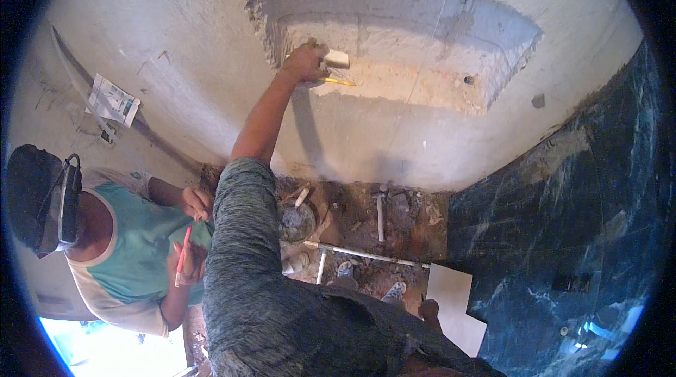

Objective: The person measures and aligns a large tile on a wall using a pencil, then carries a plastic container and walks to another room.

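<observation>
My left hand reaches up to the left end of a rough recess cut into the plastered wall. Its fingers are closed around a small pale block, held against the recess. A slim yellow stick, pencil-like, pokes out below the same hand; its other end is hidden. Low down, my right hand is closed at the left edge of a white flat panel with a stepped outline. My body and sleeve partly cover that hand.
At left, a co-worker in a green top holds a red pencil-like stick. On the debris-strewn floor are a round bucket, a pale bar and a long white-and-brown rod. Dark blue marbled slabs cover the right wall.
</observation>
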`<state>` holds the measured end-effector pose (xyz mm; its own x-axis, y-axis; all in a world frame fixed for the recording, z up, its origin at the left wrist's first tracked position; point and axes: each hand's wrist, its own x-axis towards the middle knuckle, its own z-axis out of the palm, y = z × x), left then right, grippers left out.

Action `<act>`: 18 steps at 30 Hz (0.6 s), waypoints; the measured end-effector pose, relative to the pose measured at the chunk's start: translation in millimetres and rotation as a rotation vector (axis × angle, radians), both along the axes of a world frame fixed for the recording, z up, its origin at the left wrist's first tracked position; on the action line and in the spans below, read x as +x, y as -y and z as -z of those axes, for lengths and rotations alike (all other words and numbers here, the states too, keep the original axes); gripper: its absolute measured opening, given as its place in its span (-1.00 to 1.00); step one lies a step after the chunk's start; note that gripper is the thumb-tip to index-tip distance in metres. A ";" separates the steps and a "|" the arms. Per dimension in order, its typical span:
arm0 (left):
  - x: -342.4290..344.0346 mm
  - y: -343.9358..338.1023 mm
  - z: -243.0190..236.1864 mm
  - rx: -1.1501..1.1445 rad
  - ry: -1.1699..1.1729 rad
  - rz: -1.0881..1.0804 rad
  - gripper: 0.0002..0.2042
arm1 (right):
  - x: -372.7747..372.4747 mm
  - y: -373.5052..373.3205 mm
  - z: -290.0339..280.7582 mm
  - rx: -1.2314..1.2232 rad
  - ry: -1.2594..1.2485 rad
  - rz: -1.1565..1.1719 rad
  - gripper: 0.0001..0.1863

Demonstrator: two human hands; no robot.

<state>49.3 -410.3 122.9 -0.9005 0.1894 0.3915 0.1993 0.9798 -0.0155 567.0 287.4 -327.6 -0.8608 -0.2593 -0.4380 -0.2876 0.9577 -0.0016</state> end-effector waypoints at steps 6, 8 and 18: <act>8.6 -28.3 -30.1 0.424 -0.176 -0.012 -0.46 | 17.1 -20.5 51.1 -0.441 -0.025 0.487 -0.86; 10.9 -46.2 -44.5 0.558 -0.287 0.007 -0.50 | 14.7 -25.2 43.2 -0.174 -0.079 0.268 -0.86; 128.3 -80.8 -65.6 1.771 -0.120 0.127 -0.66 | -244.8 128.8 -103.2 -0.291 -0.363 -0.134 -0.65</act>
<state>177.6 -329.5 188.5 -0.8690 -0.4320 0.2413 0.3452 -0.1799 0.9211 322.2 158.6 -224.4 -0.8953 -0.4455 -0.0081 -0.4401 0.8869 -0.1403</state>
